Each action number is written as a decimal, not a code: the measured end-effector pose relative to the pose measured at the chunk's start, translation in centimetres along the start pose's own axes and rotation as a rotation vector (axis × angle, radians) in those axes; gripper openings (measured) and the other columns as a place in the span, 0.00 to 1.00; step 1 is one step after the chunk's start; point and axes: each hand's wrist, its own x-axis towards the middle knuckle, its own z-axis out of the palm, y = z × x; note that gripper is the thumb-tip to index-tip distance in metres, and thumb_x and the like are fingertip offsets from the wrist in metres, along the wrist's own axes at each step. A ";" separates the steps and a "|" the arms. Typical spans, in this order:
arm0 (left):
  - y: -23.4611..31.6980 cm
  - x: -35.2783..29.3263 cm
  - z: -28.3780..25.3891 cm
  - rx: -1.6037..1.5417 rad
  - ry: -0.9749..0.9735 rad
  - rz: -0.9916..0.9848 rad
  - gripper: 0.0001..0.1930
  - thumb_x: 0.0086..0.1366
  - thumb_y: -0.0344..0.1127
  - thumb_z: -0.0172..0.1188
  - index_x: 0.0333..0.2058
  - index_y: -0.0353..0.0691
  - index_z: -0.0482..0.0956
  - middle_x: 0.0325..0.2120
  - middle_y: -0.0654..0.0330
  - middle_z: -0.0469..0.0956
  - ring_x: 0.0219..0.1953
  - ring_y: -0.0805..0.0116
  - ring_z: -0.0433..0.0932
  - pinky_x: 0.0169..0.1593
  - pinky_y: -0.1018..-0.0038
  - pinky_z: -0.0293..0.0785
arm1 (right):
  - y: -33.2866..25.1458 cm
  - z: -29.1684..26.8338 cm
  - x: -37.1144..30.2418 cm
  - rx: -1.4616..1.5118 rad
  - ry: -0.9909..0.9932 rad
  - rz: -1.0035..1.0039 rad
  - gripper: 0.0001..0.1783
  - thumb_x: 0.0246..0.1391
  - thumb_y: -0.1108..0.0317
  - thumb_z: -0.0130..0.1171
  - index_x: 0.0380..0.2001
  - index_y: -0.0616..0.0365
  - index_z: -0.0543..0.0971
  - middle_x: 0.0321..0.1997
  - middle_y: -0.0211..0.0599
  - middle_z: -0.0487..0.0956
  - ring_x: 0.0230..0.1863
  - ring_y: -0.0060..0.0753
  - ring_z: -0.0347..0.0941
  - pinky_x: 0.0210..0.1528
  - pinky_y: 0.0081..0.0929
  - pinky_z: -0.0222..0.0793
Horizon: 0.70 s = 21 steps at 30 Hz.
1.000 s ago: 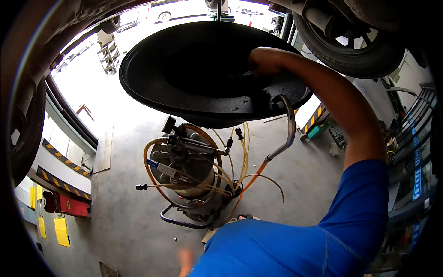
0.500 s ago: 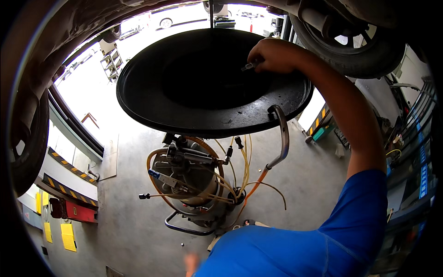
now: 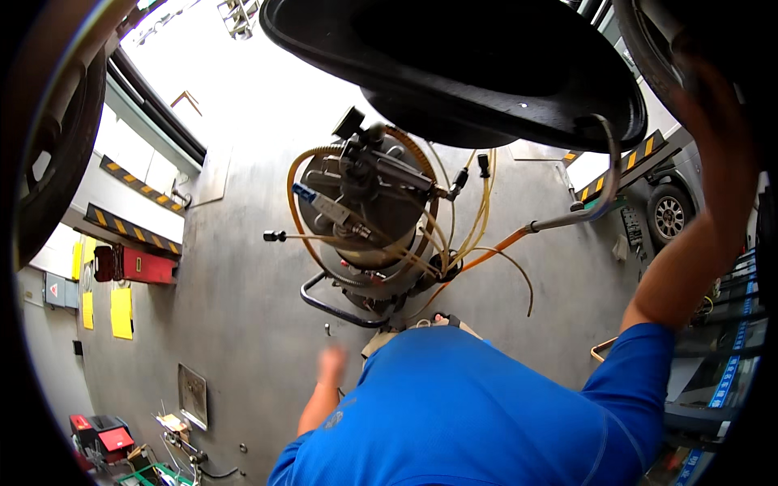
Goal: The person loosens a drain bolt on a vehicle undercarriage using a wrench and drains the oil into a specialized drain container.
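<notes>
My right hand (image 3: 717,101) is raised at the far upper right beside a car wheel (image 3: 652,49). It is dark and smeared, so its fingers and anything in them cannot be made out. Low in front of my body hangs my left hand (image 3: 331,362), blurred, above the floor and touching nothing visible. A wide black funnel-shaped drain pan (image 3: 559,113) spans the top of the view, its rim tilted. Below it stands a wheeled oil drainer tank (image 3: 373,251) with yellowish hoses (image 3: 478,215), black connectors and a bent metal pipe (image 3: 604,194) on an orange hose.
A red toolbox (image 3: 138,265) stands at the left by striped lift ramps (image 3: 134,229). A metal tray (image 3: 193,395) and red-black equipment (image 3: 105,437) lie at the lower left. Another car wheel (image 3: 49,162) hangs at the left. A small piece (image 3: 327,329) lies on the floor.
My right hand has left the drain pan, where it held a small metal piece, and moved right. The view has tipped downward, so the pan appears higher and more of my left arm shows.
</notes>
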 end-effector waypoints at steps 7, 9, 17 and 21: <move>-4.9 -2.8 1.7 -0.251 -0.222 -0.202 0.09 0.59 0.39 0.51 0.27 0.40 0.75 0.20 0.52 0.73 0.22 0.54 0.73 0.24 0.60 0.67 | -14.3 5.4 -10.2 0.774 -0.203 0.215 0.17 0.32 0.71 0.67 0.32 0.60 0.80 0.28 0.37 0.74 0.26 0.26 0.70 0.24 0.21 0.64; -6.8 -3.7 2.3 -0.213 -0.191 -0.162 0.09 0.58 0.39 0.51 0.26 0.40 0.75 0.19 0.53 0.73 0.21 0.55 0.72 0.23 0.60 0.67 | -15.7 10.6 -11.0 0.785 -0.452 0.239 0.12 0.38 0.74 0.63 0.32 0.61 0.79 0.26 0.36 0.74 0.24 0.26 0.70 0.24 0.22 0.65; -8.0 -3.5 -3.5 -0.461 -0.269 -0.598 0.11 0.56 0.36 0.53 0.35 0.38 0.79 0.24 0.59 0.78 0.25 0.70 0.74 0.28 0.72 0.68 | -18.9 25.6 -14.4 0.458 -0.465 0.321 0.09 0.44 0.66 0.61 0.28 0.59 0.76 0.28 0.42 0.74 0.30 0.47 0.74 0.33 0.37 0.71; -5.7 -3.0 -6.5 -0.538 -0.449 -0.920 0.14 0.56 0.36 0.53 0.39 0.37 0.79 0.27 0.59 0.80 0.29 0.74 0.75 0.33 0.75 0.70 | -19.6 28.2 -15.1 0.376 -0.443 0.363 0.12 0.45 0.63 0.62 0.32 0.58 0.77 0.31 0.41 0.75 0.32 0.46 0.75 0.34 0.36 0.71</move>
